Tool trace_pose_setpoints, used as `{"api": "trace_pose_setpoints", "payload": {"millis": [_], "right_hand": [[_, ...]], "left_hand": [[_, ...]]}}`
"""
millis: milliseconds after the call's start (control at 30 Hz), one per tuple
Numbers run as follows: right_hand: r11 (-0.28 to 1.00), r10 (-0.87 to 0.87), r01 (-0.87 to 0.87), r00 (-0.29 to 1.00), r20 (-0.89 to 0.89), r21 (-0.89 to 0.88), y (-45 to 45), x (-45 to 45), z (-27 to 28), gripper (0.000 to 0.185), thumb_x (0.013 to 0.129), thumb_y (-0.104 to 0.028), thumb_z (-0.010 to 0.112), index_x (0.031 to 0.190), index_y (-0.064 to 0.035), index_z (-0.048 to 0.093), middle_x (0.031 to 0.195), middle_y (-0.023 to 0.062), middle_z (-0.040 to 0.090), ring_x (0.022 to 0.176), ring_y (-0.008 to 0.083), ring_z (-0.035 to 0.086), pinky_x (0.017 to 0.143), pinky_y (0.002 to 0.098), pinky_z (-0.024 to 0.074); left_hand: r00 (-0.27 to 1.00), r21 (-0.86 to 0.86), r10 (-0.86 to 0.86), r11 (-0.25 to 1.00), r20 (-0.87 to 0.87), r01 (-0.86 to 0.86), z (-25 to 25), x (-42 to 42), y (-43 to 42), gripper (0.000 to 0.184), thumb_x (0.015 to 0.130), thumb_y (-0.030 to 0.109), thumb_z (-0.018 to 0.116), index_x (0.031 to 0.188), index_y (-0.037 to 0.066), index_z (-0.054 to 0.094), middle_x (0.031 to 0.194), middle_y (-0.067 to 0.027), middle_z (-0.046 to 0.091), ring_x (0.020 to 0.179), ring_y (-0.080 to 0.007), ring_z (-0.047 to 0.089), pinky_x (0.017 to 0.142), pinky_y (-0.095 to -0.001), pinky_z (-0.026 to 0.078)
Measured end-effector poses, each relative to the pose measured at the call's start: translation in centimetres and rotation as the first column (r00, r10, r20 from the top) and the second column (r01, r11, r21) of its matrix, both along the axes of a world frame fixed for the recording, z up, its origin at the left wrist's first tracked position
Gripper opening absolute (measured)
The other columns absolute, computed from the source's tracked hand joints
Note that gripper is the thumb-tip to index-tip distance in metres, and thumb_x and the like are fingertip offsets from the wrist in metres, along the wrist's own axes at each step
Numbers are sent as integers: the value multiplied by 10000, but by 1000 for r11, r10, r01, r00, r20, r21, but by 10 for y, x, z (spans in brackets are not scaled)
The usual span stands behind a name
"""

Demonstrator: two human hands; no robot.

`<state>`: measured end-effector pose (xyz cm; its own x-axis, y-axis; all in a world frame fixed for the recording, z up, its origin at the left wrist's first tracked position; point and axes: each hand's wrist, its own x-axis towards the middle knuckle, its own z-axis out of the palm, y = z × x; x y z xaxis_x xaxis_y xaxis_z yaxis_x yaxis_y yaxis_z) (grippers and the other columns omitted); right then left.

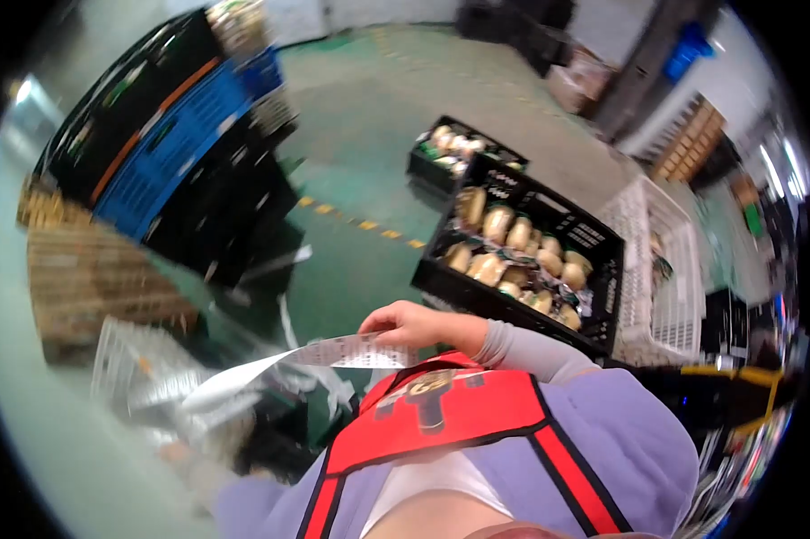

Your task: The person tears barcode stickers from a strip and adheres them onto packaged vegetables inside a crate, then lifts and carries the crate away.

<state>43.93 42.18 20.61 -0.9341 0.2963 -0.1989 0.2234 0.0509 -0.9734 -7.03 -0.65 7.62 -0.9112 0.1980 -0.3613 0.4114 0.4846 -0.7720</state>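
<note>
My right hand (409, 325) is closed on the end of a long white paper strip (252, 366) with printed marks, in front of the red apron (441, 404). The strip curls away to the lower left. At the lower left, my left hand (185, 458) is badly blurred beside the strip and some clear plastic; its fingers cannot be made out. Just beyond my right hand stands a black crate (427, 274) of pale, oblong wrapped produce (497, 225).
A smaller black crate (432, 178) of produce stands behind, and a white crate (643, 193) to the right. Stacked blue and black crates (176, 135) rise at the left by a wooden pallet (91, 278). A white basket (122, 355) with plastic stands at the lower left.
</note>
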Motion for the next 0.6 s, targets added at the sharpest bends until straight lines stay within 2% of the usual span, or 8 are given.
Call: {"api": "trace_pose_setpoints", "payload": {"millis": [33, 67, 133, 300, 367, 500, 567, 600], "right_hand": [[998, -66, 66, 998, -6, 15, -1, 4, -3, 287, 784, -73, 593, 1065, -16, 582, 928, 67, 641, 832, 128, 588, 767, 276, 467], [986, -168, 168, 984, -56, -17, 5, 6, 0, 295, 789, -72, 587, 1076, -5, 573, 950, 59, 632, 850, 115, 575, 780, 270, 461], [956, -289, 284, 954, -83, -68, 2, 25, 3, 304, 794, -71, 581, 1088, 5, 563, 972, 51, 623, 869, 101, 563, 793, 265, 456], [831, -550, 526, 826, -123, -178, 0, 64, 2, 283, 814, -35, 569, 1093, 7, 558, 985, 47, 614, 877, 92, 556, 789, 253, 452], [742, -659, 595, 733, -169, -309, -4, 81, 5, 261, 823, -7, 557, 1084, 11, 559, 976, 43, 614, 874, 90, 564, 790, 246, 457], [626, -776, 711, 609, -163, -322, -12, 121, 22, 261, 825, 5, 553, 1086, 14, 552, 976, 47, 616, 880, 99, 578, 789, 248, 465], [595, -802, 737, 573, -171, -320, -17, 137, 26, 259, 824, -8, 558, 1082, 10, 556, 978, 47, 618, 874, 99, 581, 773, 247, 469], [559, -828, 762, 536, -167, -326, -21, 143, 26, 258, 823, -22, 564, 1079, 7, 560, 980, 47, 621, 868, 100, 583, 758, 245, 474]], "left_hand": [[997, 185, 70, 981, -32, -63, -5, -4, 15, 458, 777, 275, 586, 1175, 59, 515, 1187, -173, 528, 1103, -305, 499, 872, -401, 439], [978, 489, 209, 855, -20, -173, -9, -6, 39, 455, 775, 265, 586, 1168, 47, 514, 1181, -179, 530, 1092, -308, 504, 868, -399, 441], [918, 823, 379, 481, 115, -302, -18, -2, 84, 449, 771, 244, 584, 1156, 23, 512, 1169, -192, 532, 1069, -314, 515, 859, -395, 446], [906, 943, 367, 167, 211, -287, -1, 21, 160, 434, 761, 191, 579, 1124, -36, 506, 1139, -224, 538, 1012, -330, 540, 836, -386, 457], [906, 969, 353, 3, 232, -249, 17, 33, 179, 428, 757, 169, 577, 1111, -59, 503, 1127, -237, 540, 989, -336, 551, 827, -382, 462], [908, 925, 314, -344, 276, -163, 72, 73, 220, 417, 749, 127, 573, 1086, -106, 498, 1104, -262, 545, 943, -349, 571, 809, -374, 471], [948, 921, 231, -370, 218, -122, 80, 102, 260, 411, 745, 106, 571, 1073, -130, 496, 1092, -275, 548, 920, -356, 582, 800, -370, 476], [980, 949, 141, -301, 140, -92, 73, 116, 280, 408, 743, 95, 570, 1067, -142, 495, 1086, -281, 549, 908, -359, 587, 795, -368, 478]]}}
